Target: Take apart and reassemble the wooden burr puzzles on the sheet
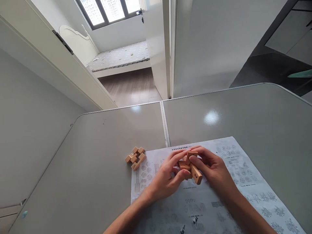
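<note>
Wooden pieces [196, 175] sit pinched in our half-closed left hand [163, 179] and right hand [218, 169] above the bench [102, 152], in from its far edge; we seem to be aligning them, so the next move calls for steady pressure.

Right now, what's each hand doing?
Left hand: closed on the wooden blocks, over the paper.
Right hand: closed on the same blocks, thumb pressing on top.
</note>
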`<state>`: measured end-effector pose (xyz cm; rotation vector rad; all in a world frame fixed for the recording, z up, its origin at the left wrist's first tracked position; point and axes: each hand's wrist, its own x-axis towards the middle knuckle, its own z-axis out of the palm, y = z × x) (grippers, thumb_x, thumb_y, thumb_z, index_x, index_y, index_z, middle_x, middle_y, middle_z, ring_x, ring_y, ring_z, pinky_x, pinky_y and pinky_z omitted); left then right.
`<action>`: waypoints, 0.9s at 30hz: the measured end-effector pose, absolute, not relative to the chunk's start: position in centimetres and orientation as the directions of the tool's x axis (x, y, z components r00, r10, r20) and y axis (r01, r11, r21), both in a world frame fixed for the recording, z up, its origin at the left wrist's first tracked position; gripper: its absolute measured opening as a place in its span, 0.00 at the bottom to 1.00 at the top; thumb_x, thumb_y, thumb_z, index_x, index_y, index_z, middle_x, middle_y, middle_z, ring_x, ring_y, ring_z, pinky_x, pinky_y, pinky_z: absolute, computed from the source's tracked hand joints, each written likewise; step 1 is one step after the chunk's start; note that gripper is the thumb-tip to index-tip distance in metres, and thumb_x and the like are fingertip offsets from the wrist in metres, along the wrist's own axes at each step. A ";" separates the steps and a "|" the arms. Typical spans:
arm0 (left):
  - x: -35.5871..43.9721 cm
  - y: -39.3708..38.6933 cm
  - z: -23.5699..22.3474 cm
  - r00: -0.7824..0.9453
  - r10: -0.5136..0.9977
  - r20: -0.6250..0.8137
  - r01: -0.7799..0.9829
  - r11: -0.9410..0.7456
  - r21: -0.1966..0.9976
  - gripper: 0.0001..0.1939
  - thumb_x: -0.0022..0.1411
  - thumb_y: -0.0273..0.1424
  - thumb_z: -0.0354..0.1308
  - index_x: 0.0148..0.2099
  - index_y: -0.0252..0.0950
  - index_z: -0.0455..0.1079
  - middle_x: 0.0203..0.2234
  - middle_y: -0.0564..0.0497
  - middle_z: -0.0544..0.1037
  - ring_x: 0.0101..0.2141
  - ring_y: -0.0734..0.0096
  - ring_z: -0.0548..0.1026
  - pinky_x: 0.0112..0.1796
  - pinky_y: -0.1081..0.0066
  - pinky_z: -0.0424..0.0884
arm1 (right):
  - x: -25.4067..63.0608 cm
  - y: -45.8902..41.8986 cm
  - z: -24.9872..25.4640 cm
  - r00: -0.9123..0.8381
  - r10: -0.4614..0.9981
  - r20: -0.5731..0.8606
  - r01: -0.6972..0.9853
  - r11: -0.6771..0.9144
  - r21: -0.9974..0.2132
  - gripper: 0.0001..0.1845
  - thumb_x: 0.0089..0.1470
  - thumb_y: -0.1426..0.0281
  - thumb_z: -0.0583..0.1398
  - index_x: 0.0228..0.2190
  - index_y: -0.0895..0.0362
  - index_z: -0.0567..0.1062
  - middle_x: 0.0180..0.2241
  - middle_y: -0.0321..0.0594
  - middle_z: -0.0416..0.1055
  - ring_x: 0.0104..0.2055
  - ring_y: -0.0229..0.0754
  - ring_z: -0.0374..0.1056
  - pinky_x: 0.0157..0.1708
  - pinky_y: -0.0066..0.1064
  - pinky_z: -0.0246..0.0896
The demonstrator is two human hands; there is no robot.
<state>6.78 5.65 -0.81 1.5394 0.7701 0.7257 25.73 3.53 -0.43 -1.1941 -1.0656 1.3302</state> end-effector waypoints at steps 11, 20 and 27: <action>7.4 5.4 -0.5 0.359 0.932 0.038 0.177 -0.108 0.978 0.10 0.68 0.35 0.65 0.50 0.39 0.76 0.58 0.42 0.75 0.41 0.68 0.79 0.32 0.74 0.74 | 26.0 3.6 -0.7 0.112 0.991 -0.070 -0.063 -0.064 -0.996 0.16 0.61 0.52 0.68 0.35 0.52 0.80 0.44 0.41 0.76 0.34 0.42 0.76 0.32 0.31 0.78; 7.3 5.6 -0.5 0.371 0.927 0.060 0.199 -0.142 0.970 0.10 0.71 0.34 0.61 0.52 0.39 0.73 0.50 0.42 0.77 0.45 0.61 0.78 0.39 0.67 0.75 | 25.9 3.7 -1.0 0.107 0.993 -0.047 -0.029 -0.044 -0.999 0.13 0.62 0.54 0.68 0.36 0.50 0.81 0.46 0.41 0.77 0.37 0.44 0.78 0.34 0.32 0.77; 7.3 5.6 -0.3 0.356 0.932 0.068 0.210 -0.150 0.966 0.08 0.72 0.32 0.58 0.52 0.39 0.71 0.50 0.43 0.76 0.46 0.61 0.76 0.44 0.64 0.74 | 25.7 3.6 -0.8 0.116 0.992 0.057 0.084 0.047 -0.995 0.09 0.65 0.58 0.66 0.38 0.49 0.83 0.46 0.41 0.79 0.46 0.48 0.78 0.44 0.36 0.76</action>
